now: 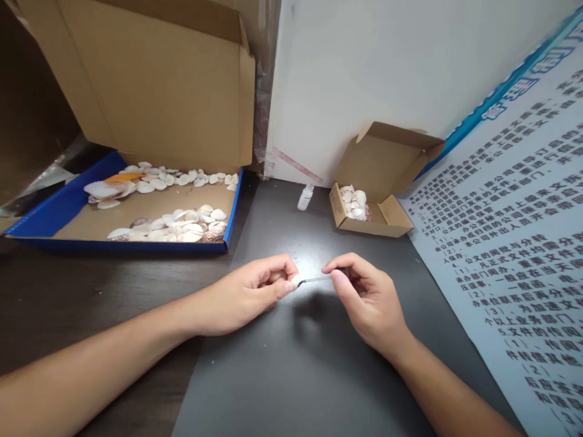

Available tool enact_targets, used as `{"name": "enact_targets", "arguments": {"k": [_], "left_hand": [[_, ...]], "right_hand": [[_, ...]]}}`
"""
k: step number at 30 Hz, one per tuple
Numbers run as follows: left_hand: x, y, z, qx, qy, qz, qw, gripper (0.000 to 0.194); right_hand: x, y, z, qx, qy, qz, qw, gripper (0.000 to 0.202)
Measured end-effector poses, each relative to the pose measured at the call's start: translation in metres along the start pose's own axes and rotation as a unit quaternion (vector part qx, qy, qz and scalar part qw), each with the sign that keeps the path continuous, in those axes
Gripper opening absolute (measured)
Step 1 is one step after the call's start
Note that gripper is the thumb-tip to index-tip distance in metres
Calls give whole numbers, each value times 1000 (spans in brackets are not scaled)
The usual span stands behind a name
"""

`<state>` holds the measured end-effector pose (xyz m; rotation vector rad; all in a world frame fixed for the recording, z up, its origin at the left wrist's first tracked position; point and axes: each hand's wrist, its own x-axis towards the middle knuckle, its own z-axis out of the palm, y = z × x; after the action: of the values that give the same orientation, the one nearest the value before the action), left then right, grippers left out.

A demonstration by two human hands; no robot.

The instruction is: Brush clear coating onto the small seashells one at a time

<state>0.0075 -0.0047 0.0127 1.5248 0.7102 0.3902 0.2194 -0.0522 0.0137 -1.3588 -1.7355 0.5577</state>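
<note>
Over the dark mat (255,388), my left hand (246,291) pinches a small pale seashell (296,281) between thumb and fingers. My right hand (371,297) is closed on a thin brush-like tool (317,279) with a slim grey shaft and a dark tip. That tip meets the shell at its right side; whether it is a brush or another tool is too small to be sure. Most of the shell is covered by my left fingertips. Beyond my hands, a small clear bottle (305,198) with a whitish label stands tilted-looking on the mat.
At left, an open blue-edged cardboard box (82,221) holds several rows of shells (191,226). A smaller open carton (378,226) with white shells (354,203) stands at back right. A white wall (364,73) rises behind, and a printed poster (505,224) slants along the right.
</note>
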Motion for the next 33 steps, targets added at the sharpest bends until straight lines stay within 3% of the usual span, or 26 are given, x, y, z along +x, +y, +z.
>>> {"name": "enact_targets", "arguments": {"k": [9,21,28,33], "left_hand": [[1,0,-1,-33,2,-32,999,27],[0,-3,-1,-88,-20,-42,995,25],[0,-6,-2,-58,-14,-34,998,29],[1,-4,0,-19,5,-3,1000,23]], "right_hand": [[-5,9,-3,59,15,-11,998,10],[-4,9,-2,46,6,-15,999,8],[-5,10,-1,23,35,-26,999,9],[-6,11,-3,33,9,-61,998,14]]}}
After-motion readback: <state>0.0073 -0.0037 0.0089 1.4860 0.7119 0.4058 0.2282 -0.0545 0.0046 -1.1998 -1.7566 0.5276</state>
